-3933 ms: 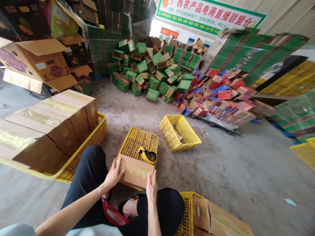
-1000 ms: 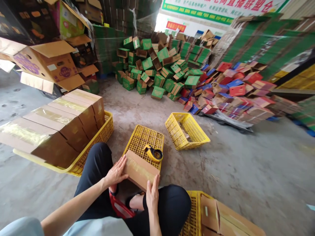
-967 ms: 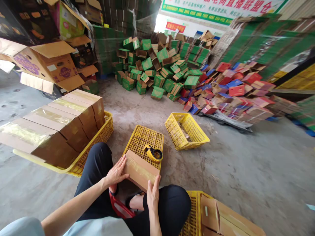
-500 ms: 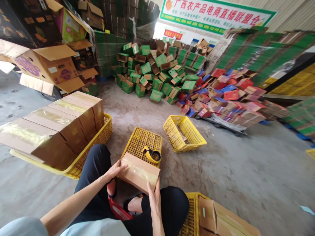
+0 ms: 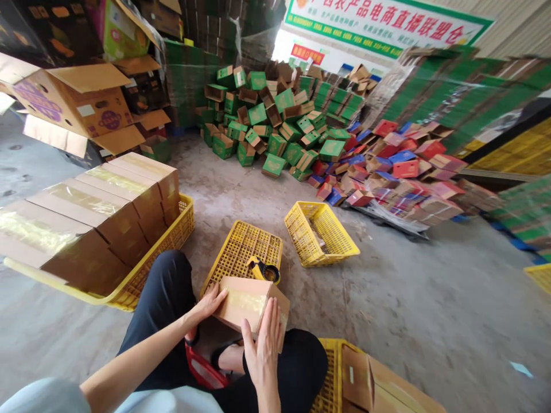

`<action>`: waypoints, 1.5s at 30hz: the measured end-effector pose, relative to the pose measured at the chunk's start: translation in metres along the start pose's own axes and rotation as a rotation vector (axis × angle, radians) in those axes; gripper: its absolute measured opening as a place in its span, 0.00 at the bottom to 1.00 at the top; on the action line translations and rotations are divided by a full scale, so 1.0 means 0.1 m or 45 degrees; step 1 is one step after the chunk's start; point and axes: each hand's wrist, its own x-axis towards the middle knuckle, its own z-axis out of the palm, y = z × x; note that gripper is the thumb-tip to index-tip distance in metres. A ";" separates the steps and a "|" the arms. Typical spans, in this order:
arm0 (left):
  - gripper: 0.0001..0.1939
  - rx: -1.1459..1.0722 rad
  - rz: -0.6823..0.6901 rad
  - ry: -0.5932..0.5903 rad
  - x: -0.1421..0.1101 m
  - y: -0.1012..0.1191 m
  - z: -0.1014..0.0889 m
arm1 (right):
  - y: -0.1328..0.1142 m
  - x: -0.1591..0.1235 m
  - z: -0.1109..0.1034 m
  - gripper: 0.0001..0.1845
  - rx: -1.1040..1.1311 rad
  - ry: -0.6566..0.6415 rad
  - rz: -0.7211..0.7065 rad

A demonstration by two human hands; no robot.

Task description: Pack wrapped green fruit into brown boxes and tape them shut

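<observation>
Left hand (image 5: 210,303) at nine o'clock and right hand (image 5: 266,344) at five are holding a taped carton (image 5: 243,304) between them, the box tilting with its taped face toward the person. The left is opening only partway, its digits bearing on the carton's left edge; its underside is hiding from view. The right is spreading wider, its fingers lying nearly straight along the right-hand corner, its thumb standing apart near the lower edge. At twelve o'clock from the carton, a yellow grid-topped crate (image 5: 249,238) is standing just beyond; whether the two are touching is unclear. At one o'clock, a yellow-and-black tape dispenser (image 5: 262,269) is resting on that crate, just behind the box.
</observation>
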 end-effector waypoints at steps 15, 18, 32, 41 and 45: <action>0.38 0.110 0.718 -0.136 -0.69 0.40 -0.13 | -0.41 0.35 -0.11 0.31 0.098 -0.218 -0.276; 0.39 0.109 0.729 -0.079 -0.70 0.41 -0.14 | -0.49 0.45 -0.15 0.30 0.057 -0.230 -0.325; 0.34 0.068 0.567 -0.006 -0.65 0.45 -0.37 | -0.59 0.21 0.04 0.36 0.134 -0.178 -0.433; 0.36 0.104 0.533 -0.020 -0.58 0.51 -0.42 | -0.27 0.12 0.11 0.33 0.309 -0.109 -0.203; 0.36 0.082 0.525 0.012 -0.59 0.51 -0.44 | -0.28 0.22 0.16 0.33 0.460 -0.124 -0.078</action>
